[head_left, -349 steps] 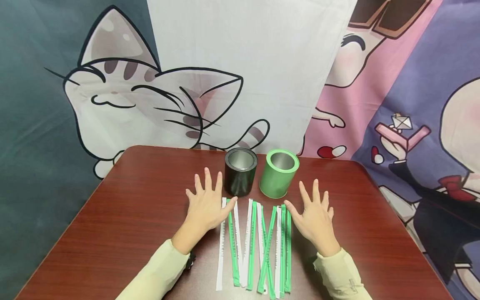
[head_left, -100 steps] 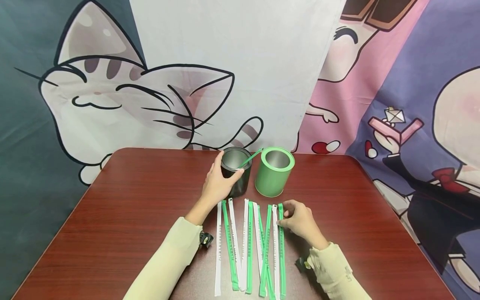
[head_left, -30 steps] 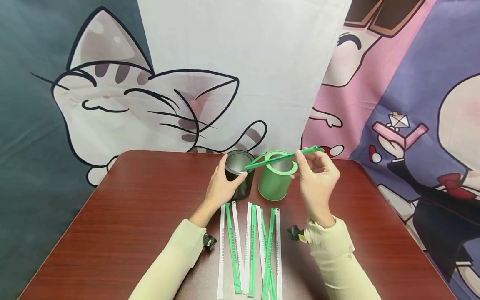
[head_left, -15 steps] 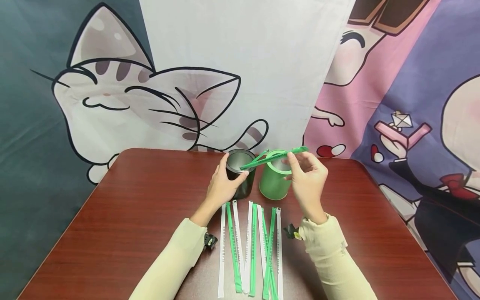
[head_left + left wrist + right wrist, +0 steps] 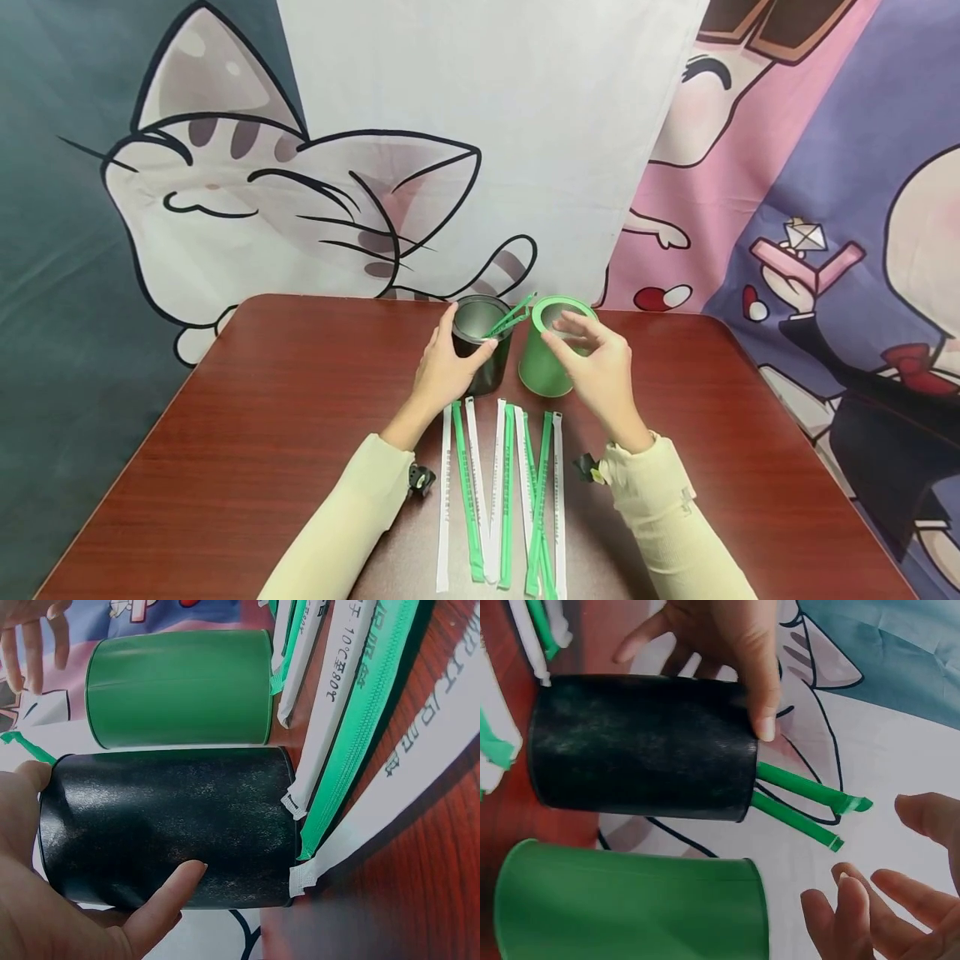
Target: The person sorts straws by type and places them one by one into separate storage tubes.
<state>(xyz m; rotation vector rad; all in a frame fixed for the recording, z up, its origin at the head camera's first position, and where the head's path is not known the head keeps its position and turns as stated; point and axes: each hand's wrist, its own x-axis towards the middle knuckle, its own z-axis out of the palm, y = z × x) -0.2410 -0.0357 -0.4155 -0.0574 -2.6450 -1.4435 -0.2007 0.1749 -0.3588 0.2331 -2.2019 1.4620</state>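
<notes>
Now: two green wrapped straws in the black can

Your left hand curls round it; your right hand, fingers parted, holding nothing, partly hides the green can alongside. More straws lie between your sleeves.

We've got both arms reaching far, and here's the left: our left forearm slants far and right, bare at the wrist, and our left hand is gripping in a wide curve, left thumb on the right, fingers on the left! Across on the right, our right forearm angles far and left, and our right hand hangs raised and loose, right thumb parted from its gently bent fingers. Our hands sit near each other, apart!
</notes>
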